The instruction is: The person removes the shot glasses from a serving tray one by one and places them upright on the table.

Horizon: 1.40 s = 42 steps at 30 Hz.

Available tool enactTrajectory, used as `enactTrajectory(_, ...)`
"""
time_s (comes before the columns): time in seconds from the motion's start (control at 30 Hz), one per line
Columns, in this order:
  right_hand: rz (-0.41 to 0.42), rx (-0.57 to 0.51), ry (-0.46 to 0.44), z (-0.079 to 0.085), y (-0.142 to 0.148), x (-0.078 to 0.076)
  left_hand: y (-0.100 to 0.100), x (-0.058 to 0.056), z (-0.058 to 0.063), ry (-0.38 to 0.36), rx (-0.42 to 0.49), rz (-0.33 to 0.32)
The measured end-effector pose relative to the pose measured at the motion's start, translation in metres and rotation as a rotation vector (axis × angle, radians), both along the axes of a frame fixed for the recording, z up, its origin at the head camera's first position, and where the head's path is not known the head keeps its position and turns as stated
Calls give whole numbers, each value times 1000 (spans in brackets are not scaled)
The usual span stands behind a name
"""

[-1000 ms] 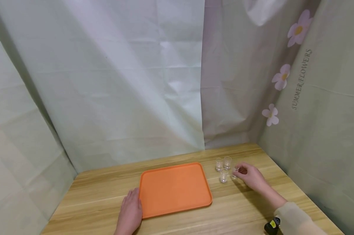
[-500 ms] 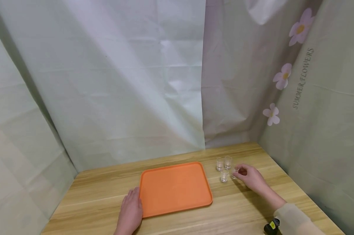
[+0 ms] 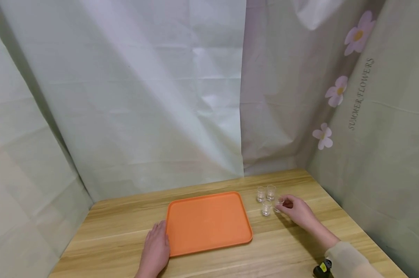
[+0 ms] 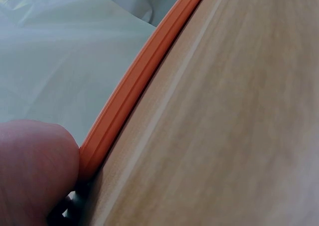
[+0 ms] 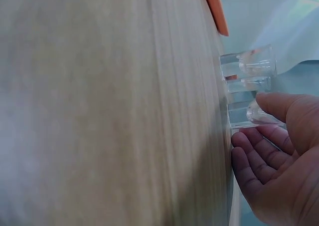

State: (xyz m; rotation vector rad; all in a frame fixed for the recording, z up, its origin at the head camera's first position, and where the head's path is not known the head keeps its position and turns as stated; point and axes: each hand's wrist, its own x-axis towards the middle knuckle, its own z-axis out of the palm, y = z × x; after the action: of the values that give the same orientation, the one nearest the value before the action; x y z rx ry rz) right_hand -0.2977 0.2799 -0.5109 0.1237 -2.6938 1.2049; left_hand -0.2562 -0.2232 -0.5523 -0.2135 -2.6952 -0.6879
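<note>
An orange tray [image 3: 209,226] lies flat on the wooden table, its raised rim [image 4: 132,94] filling the middle of the left wrist view. My left hand [image 3: 154,249] rests against the tray's left edge with fingers extended. To the right of the tray my right hand [image 3: 296,210] pinches a small clear shot glass [image 5: 249,113] between thumb and fingers. The held glass stands upright at the table surface, partly hidden by the fingers. Close beside it are three more clear shot glasses, one in front [image 3: 266,208] and two behind, at left [image 3: 261,194] and right [image 3: 271,192].
The wooden table [image 3: 108,227] ends at a pale curtain [image 3: 143,96] behind and on both sides. Flowers and lettering are printed on the right curtain [image 3: 387,154]. A black device with a yellow mark [image 3: 322,268] sits at the right wrist.
Both hands, the tray and the glasses keep their places relative to one another. The whole head view has shifted slightly, so everything appears a little further right.
</note>
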Motion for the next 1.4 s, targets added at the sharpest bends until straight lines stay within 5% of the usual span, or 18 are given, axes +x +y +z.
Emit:
enactTrajectory(0.17, 2, -4, 3, 0, -1, 1, -1, 0, 3, -38, -16, 2)
enactTrajectory(0.53, 7, -21, 3, -1, -3, -4, -1, -2, -2, 37, 9, 3)
enactTrajectory(0.87, 10, -18, 15, -5, -4, -9, -2, -2, 10, -99, -11, 20)
enactTrajectory(1.07, 21, -21, 16, -7, -6, -12, -3, -3, 11, -120, -17, 31)
enactTrajectory(1.4, 42, -35, 7, 3, -6, 1, -4, -5, 5, -63, -16, 3)
